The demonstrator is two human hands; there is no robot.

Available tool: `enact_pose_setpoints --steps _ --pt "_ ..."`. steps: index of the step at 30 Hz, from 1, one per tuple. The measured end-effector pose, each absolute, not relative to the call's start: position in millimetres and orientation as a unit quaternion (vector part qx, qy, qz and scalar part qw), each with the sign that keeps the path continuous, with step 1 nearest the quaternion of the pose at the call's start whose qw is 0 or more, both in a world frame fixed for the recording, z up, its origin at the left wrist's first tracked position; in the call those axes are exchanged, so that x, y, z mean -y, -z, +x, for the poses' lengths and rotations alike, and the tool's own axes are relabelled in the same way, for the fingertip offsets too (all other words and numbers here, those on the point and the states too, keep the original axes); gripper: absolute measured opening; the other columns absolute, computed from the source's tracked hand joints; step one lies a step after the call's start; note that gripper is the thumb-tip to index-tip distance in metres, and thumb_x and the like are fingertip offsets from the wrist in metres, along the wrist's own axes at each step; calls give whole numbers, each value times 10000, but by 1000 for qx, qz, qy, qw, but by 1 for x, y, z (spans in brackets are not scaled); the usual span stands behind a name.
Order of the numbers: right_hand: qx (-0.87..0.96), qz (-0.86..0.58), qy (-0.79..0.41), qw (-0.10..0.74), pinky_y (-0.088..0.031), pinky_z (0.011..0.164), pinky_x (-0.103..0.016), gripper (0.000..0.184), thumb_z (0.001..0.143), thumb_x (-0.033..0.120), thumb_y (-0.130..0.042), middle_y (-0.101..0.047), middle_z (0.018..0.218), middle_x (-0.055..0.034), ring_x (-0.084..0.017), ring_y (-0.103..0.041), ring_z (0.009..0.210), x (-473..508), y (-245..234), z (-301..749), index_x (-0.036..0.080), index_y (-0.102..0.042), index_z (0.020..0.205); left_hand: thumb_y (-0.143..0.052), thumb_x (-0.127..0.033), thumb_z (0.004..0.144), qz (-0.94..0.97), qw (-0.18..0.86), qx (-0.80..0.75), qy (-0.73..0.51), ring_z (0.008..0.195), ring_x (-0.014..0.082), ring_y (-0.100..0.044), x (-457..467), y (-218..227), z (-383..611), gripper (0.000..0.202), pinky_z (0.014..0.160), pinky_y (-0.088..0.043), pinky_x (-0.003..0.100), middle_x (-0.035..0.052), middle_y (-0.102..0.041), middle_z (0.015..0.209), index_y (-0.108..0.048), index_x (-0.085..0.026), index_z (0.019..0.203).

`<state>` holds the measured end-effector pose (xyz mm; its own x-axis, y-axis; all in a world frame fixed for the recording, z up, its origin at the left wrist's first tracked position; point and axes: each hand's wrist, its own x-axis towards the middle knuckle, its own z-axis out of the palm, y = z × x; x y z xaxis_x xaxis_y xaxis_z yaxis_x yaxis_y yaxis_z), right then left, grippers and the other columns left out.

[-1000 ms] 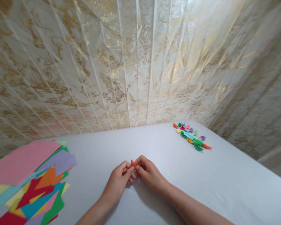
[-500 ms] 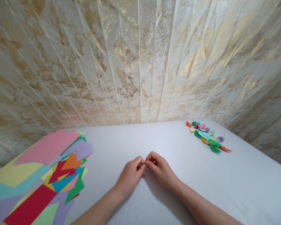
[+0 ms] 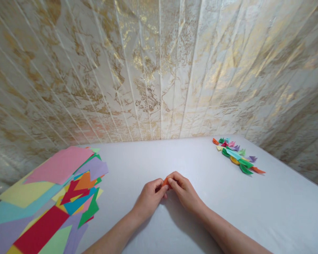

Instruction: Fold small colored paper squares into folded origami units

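My left grip (image 3: 150, 194) and right grip (image 3: 184, 190) both pinch a small, folded orange paper piece (image 3: 165, 182) over the white tabletop (image 3: 159, 157). Flat multicoloured paper sheets (image 3: 62, 165) lie to my left, small folded multicoloured paper shapes (image 3: 233, 154) to my right.

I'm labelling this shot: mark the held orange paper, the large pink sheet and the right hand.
Held orange paper (image 3: 165, 182), head view: its exposed part.
Large pink sheet (image 3: 62, 165), head view: its middle.
Right hand (image 3: 185, 190), head view: its middle.

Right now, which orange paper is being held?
The small orange paper pinched between left hand and right hand; the orange sheet at left and orange folded shapes at right lie untouched.
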<state>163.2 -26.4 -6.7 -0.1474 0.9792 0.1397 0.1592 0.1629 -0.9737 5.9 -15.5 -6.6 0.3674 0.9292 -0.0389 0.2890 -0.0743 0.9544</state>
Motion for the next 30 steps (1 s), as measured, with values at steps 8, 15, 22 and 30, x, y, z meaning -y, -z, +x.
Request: enact_pose_setpoints --steps 8,15,22,30 --pt "603 -459 -480 442 -413 647 -266 177 889 354 -554 -602 711 9 -144 -545 673 27 12 162 195 -522 818 -588 -570 801 596 565 -441 -361 570 131 -531 11 5 6 422 597 -411 244 0 -601 590 -593 -163 690" --pt "607 -482 -458 434 -377 609 -252 126 860 295 -550 -553 689 22 -129 -481 641 27 13 162 190 -525 795 -608 -586 777 582 571 -458 -354 543 126 -533 11 5 6 439 577 -424 245 13 -632 594 -619 -154 698" --pt "610 -500 -435 435 -364 597 -251 139 877 303 -514 -528 675 28 -134 -470 630 24 17 164 203 -501 783 -539 -523 845 596 575 -444 -342 559 131 -553 10 8 6 384 589 -437 250 18 -649 625 -611 -161 739" --pt "608 -493 -457 423 -375 596 -255 166 900 336 -516 -556 695 21 -137 -501 631 21 19 164 198 -512 807 -495 -472 880 611 564 -449 -328 541 126 -533 7 7 5 350 571 -419 242 -3 -608 587 -576 -173 717"
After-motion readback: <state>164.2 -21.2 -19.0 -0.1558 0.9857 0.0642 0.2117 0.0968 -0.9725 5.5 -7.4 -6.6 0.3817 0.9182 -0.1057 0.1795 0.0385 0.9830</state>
